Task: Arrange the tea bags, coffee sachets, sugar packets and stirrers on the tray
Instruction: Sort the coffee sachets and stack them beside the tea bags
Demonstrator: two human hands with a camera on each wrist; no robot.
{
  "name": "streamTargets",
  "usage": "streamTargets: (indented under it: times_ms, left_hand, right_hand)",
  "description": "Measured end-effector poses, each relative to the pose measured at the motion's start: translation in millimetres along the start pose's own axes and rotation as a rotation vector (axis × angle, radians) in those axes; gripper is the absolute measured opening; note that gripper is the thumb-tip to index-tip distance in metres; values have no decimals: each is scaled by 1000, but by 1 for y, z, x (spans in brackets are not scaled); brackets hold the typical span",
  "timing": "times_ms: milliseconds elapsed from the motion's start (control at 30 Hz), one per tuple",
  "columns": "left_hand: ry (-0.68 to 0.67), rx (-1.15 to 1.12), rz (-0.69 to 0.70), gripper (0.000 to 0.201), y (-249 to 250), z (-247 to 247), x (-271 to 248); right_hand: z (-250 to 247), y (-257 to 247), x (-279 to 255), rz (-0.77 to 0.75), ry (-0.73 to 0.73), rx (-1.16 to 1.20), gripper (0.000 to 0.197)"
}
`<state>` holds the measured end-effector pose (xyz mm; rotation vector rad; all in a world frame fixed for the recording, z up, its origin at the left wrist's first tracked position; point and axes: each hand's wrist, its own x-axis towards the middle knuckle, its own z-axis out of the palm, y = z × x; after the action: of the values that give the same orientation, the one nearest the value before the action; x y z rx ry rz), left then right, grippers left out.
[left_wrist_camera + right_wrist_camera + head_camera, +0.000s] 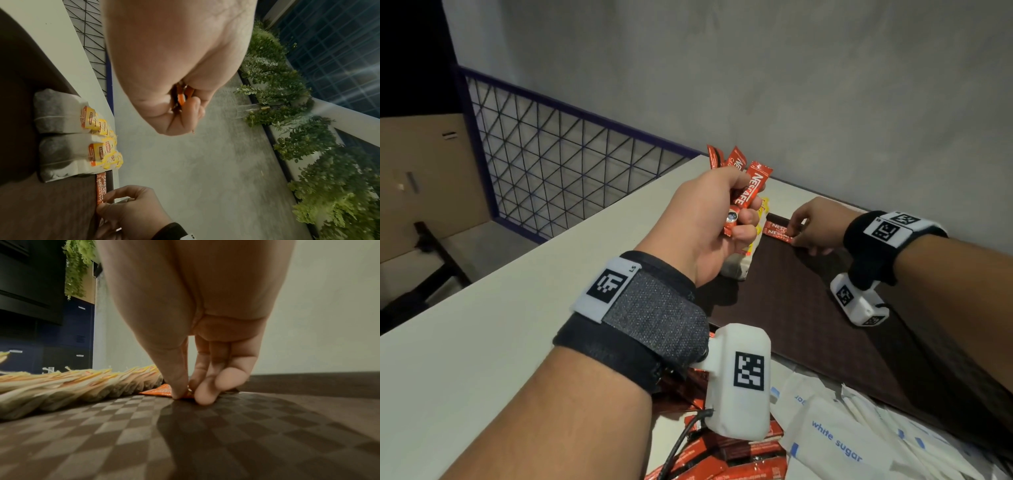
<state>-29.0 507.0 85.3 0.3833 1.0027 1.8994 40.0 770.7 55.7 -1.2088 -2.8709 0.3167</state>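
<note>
The tea bags (68,134) already sit in 2 rows at the far corner of the tray (801,308). Beside them, the right hand (815,226) pinches a coffee sachet (779,233) flat against the far rim, seemingly next to 1 already laid. The left hand (709,219) is clamped round a bundle of sachets (743,185) above. The sugar packets (835,442) wait on the counter (482,325); no stirrers show.
</note>
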Motion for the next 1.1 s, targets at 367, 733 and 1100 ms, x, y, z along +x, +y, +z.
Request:
streamTargets:
  times_ms: [367, 733, 1100]
  left_hand:
    - [-62, -40, -49, 15, 1, 0, 0]
    - [-77, 22, -69, 17, -6, 3, -2]
    - [-100, 256, 111, 26, -15, 8, -3]
  right_hand:
    - [-69, -66, -64, -165, -128, 920, 26]
    - [-95, -82, -112, -293, -284, 764, 56]
    - [-92, -94, -119, -198, -178, 903, 24]
